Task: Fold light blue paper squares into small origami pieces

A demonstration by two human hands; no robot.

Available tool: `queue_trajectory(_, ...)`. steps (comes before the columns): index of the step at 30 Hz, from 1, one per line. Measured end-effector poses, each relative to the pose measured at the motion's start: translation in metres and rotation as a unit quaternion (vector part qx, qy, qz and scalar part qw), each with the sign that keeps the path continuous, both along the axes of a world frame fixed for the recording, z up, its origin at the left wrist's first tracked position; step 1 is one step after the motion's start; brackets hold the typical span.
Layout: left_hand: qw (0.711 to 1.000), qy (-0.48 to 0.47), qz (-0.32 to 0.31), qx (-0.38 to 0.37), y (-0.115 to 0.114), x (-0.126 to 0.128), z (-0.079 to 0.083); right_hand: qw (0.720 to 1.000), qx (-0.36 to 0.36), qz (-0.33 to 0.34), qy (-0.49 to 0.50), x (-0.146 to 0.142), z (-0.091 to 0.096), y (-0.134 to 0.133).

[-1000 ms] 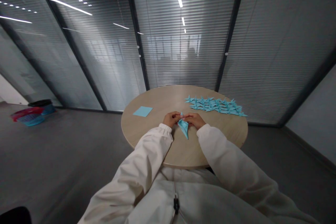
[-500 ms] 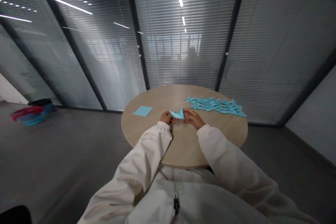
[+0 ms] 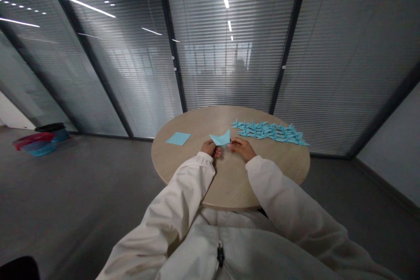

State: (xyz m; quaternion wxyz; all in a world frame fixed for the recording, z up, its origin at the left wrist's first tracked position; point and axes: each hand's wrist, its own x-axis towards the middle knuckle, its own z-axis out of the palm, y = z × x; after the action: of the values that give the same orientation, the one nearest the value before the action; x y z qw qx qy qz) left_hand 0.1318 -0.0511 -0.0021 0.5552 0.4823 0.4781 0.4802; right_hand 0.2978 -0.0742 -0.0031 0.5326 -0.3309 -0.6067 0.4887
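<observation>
A partly folded light-blue paper piece (image 3: 220, 138) is held up just above the round wooden table (image 3: 229, 183). My left hand (image 3: 209, 147) pinches its lower left edge, fingers closed. My right hand (image 3: 241, 147) pinches its right side, fingers closed too. Both hands sit near the table's middle, in white sleeves. Several finished blue folded paper figures (image 3: 269, 131) lie in rows just right of and behind my right hand. A flat blue paper square (image 3: 178, 139) lies on the table to the left of my left hand.
Glass walls with blinds stand right behind the table. Coloured plastic basins (image 3: 39, 144) sit on the grey floor at far left. A dark object (image 3: 18, 269) shows at the bottom left corner.
The folded paper, hanging point-down between my hands a second ago, has been turned up and opened wider. My hands have shifted slightly away from me.
</observation>
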Motion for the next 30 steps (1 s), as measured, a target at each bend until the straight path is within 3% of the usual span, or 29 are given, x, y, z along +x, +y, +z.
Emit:
queue_trajectory(5, 0.999, 0.020, 0.022, 0.014, -0.006, 0.003, 0.008, 0.993, -0.073, -0.041, 0.080, 0.003, -0.002, 0.007)
queue_trajectory(10, 0.966, 0.122, 0.093, 0.209, -0.010, 0.004, 0.009, 0.984, -0.113, -0.053, 0.128, 0.007, -0.004, 0.010)
queue_trajectory(13, 0.944, 0.141, 0.084, 0.287, -0.011, 0.006, 0.006, 0.984, -0.120, -0.034, 0.125, 0.007, -0.002, 0.008)
queue_trajectory(19, 0.963, 0.092, 0.037, 0.252, -0.011, 0.007, 0.005, 0.990, -0.126, -0.003, 0.055, 0.003, -0.002, 0.005)
queue_trajectory(21, 0.963, 0.089, 0.036, 0.250, -0.010, 0.005, 0.005, 0.994, -0.104, -0.029, 0.009, 0.003, -0.005, 0.006)
queue_trajectory(23, 0.964, 0.081, 0.039, 0.251, -0.008, 0.003, 0.004, 0.993, -0.048, -0.095, -0.040, 0.003, -0.007, 0.008)
queue_trajectory(27, 0.972, 0.058, 0.032, 0.226, -0.004, 0.001, 0.002, 0.958, 0.109, -0.246, -0.097, 0.008, -0.006, 0.007)
queue_trajectory(30, 0.979, 0.021, -0.001, 0.203, -0.003, 0.002, 0.001, 0.953, 0.180, -0.218, -0.110, 0.009, -0.003, 0.005)
